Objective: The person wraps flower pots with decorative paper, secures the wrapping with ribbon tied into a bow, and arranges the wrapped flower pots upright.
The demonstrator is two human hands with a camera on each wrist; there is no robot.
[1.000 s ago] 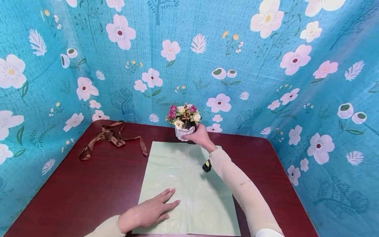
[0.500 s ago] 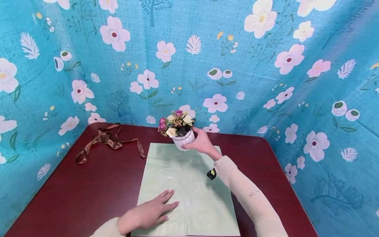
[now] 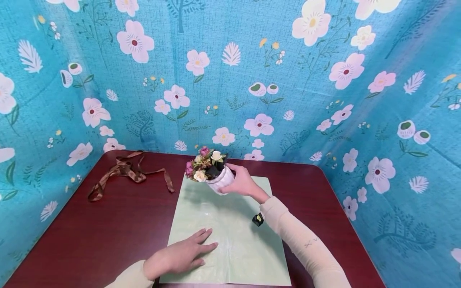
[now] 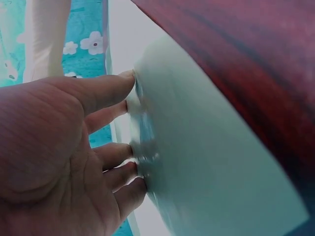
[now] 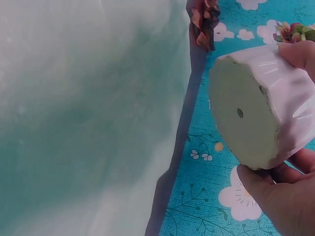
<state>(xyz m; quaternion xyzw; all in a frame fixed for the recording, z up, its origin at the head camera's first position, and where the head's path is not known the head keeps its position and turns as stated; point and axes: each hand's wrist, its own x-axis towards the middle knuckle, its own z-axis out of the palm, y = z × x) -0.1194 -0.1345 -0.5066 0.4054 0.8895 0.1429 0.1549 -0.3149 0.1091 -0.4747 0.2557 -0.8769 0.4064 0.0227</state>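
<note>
My right hand (image 3: 240,182) grips a white flowerpot (image 3: 220,181) and holds it tilted left above the sheet's far part. Purple and cream flowers (image 3: 205,165) fill the pot. In the right wrist view the pot's pale underside (image 5: 241,115) shows, with a small hole in its middle. Fingers and thumb wrap its side. A pale green sheet of wrapping paper (image 3: 245,248) lies on the table. My left hand (image 3: 181,254) rests on its near left part with fingers spread. In the left wrist view the fingertips (image 4: 129,196) touch the paper.
A crumpled brown ribbon (image 3: 126,172) lies at the far left of the dark red table (image 3: 108,232). A small black object (image 3: 257,219) is at my right wrist. Blue flowered cloth (image 3: 230,92) hangs behind and at both sides.
My right hand has brought the flowerpot nearer from the table's far edge and tipped it to the left. My left hand stays on the paper.
</note>
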